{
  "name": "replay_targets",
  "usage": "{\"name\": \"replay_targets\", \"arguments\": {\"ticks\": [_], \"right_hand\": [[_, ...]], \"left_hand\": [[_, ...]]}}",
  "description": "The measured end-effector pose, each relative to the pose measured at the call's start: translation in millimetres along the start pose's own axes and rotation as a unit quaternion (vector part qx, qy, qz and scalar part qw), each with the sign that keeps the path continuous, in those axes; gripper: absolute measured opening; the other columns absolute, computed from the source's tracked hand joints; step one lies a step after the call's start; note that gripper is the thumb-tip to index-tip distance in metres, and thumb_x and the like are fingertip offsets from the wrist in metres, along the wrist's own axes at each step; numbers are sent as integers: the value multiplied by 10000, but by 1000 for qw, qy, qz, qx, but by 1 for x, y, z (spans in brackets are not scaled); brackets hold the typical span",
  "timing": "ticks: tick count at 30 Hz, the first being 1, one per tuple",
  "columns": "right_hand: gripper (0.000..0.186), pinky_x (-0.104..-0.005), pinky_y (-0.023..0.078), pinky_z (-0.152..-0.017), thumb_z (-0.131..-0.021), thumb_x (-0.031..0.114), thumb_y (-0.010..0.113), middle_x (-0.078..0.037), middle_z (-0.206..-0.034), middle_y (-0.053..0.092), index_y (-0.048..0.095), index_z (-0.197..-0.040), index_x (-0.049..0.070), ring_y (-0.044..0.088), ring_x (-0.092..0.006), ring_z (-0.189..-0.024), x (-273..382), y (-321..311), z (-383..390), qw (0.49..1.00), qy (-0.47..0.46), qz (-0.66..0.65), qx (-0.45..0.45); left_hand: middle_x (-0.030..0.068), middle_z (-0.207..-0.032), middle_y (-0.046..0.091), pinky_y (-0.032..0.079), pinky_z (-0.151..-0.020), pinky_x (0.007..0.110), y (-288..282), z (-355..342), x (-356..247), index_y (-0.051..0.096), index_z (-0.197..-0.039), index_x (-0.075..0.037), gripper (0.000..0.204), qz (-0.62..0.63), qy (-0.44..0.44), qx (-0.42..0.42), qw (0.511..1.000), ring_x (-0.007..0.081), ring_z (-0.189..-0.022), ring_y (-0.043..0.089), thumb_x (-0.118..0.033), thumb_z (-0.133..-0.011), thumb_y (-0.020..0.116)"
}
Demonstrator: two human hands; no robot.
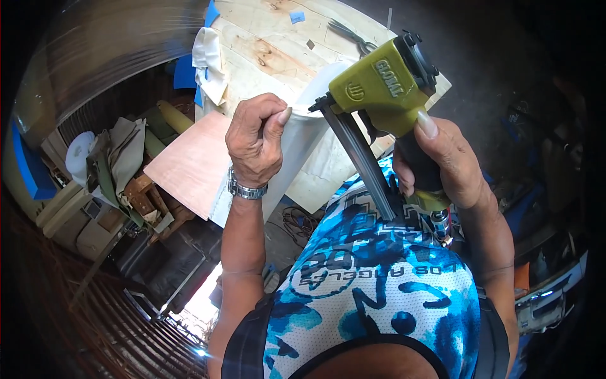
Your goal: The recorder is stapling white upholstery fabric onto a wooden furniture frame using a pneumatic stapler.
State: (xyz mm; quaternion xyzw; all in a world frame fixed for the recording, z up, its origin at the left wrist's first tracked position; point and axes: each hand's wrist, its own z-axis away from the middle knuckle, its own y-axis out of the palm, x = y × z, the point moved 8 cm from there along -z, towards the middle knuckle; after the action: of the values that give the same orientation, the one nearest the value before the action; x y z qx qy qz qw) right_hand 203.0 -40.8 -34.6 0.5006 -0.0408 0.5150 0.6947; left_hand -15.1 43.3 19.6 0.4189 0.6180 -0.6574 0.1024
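My left hand (255, 139) is closed in a pinch on white covering material along the top edge of a curved, white-wrapped panel (293, 158). My right hand (451, 155) grips the dark handle of a yellow-green pneumatic staple gun (372, 85), with its thumb up on the body. The gun's nose is at that top edge, just right of my left fingers; whether it touches cannot be told. A pale plywood piece (180, 164) lies left of the panel, partly behind my left wrist.
The worktable (230, 50) holds scissors (347, 35) and bunched white fabric (208, 57). At left are piled fabric, wood scraps and foam (132, 158). A coiled hose (297, 227) lies on the floor below the table.
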Motion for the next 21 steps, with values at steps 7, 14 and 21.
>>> {"name": "replay_targets", "arguments": {"ticks": [7, 14, 21], "right_hand": [[637, -254, 481, -597, -1011, 584, 433, -56, -617, 586, 589, -737, 31, 579, -118, -566, 0, 1, -1, 1000, 22, 21, -2], [631, -242, 488, -580, -1020, 565, 421, -49, -617, 595, 620, -811, 4, 572, -115, -530, 2, -6, 5, 998, 33, -31, -37], [647, -223, 503, -589, -1029, 570, 394, -41, -619, 607, 631, -882, -14, 587, -98, -528, 1, -9, 9, 997, 55, -41, -22]], "left_hand": [[84, -919, 653, 480, -800, 343, 17, -6, 4, 621, -929, -28, 78, 52, -125, 85, 987, 221, -879, 593, -35, -867, 667], [104, -858, 649, 497, -785, 355, 32, -5, 11, 599, -943, -18, 159, 41, -233, 122, 964, 236, -831, 617, -155, -863, 600], [107, -852, 674, 515, -766, 349, 30, -11, 18, 609, -974, -21, 176, 18, -270, 128, 954, 216, -801, 649, -160, -866, 609]]}}
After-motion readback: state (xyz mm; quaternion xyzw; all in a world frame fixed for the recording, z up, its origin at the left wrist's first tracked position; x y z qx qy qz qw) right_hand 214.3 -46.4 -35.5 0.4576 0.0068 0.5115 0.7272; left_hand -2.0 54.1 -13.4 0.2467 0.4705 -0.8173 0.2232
